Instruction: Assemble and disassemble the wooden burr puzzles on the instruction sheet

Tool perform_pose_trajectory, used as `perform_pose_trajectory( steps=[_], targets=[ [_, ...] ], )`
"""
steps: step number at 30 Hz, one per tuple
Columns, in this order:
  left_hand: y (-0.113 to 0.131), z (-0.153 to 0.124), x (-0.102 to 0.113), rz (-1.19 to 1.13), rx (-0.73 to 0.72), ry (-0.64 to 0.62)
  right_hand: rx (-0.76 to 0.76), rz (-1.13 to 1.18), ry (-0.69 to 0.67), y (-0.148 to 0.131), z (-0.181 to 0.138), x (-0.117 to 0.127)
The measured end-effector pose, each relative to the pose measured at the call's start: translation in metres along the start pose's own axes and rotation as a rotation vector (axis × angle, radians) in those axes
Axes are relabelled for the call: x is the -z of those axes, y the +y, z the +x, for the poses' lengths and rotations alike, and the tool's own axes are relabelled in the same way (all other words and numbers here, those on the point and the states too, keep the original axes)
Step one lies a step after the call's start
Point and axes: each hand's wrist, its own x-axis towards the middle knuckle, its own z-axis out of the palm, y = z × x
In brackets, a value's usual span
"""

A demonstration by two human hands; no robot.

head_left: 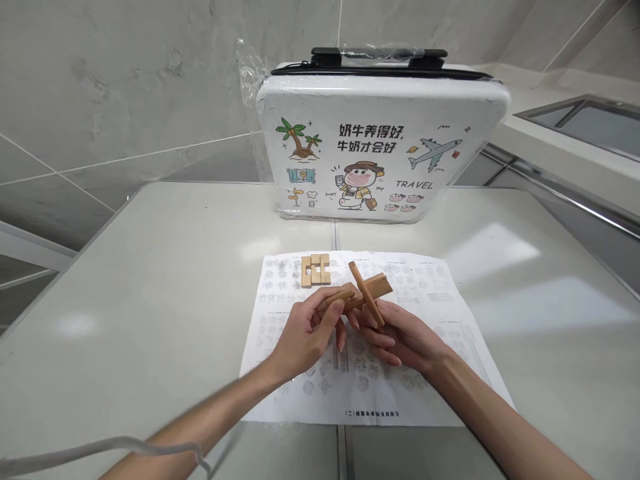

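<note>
Over the printed paper sheet (pixel 280 393), both hands hold crossed wooden puzzle pieces (pixel 367 293). My left hand (pixel 307 333) pinches the left end of a piece between thumb and fingers. From the right, my right hand (pixel 405 333) grips the pieces near the lower end of a slanted stick; its lower fingers are loosely curled. A wider flat piece with a notched end sticks out to the upper right. Fingers hide where the pieces meet. Behind my left hand, several small notched wooden blocks (pixel 306 272) stand together on the sheet's far edge.
A white travel case (pixel 320 107) with cartoon prints and a black handle, wrapped in clear plastic, stands at the back of the pale folding table (pixel 165 280). A grey cable (pixel 100 448) crosses the lower left corner. A tiled wall (pixel 150 73) rises behind.
</note>
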Motion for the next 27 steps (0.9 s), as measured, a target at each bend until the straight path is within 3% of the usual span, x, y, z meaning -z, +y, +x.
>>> perform_pose_trajectory(
  steps=[4,14,21,27],
  targets=[
    [0.003,0.001,0.004,0.024,-0.007,0.042,0.027,-0.065,0.081,-0.004,0.000,-0.001],
    [-0.001,0.010,0.021,0.264,-0.098,0.128,0.270,-0.234,0.422,-0.030,-0.005,-0.002],
    [-0.010,0.013,0.025,0.430,-0.161,0.156,0.267,-0.281,0.488,-0.034,-0.007,-0.005],
    [-0.013,0.013,0.022,0.584,-0.234,0.185,0.238,-0.216,0.358,-0.037,-0.009,-0.011]
  ],
)
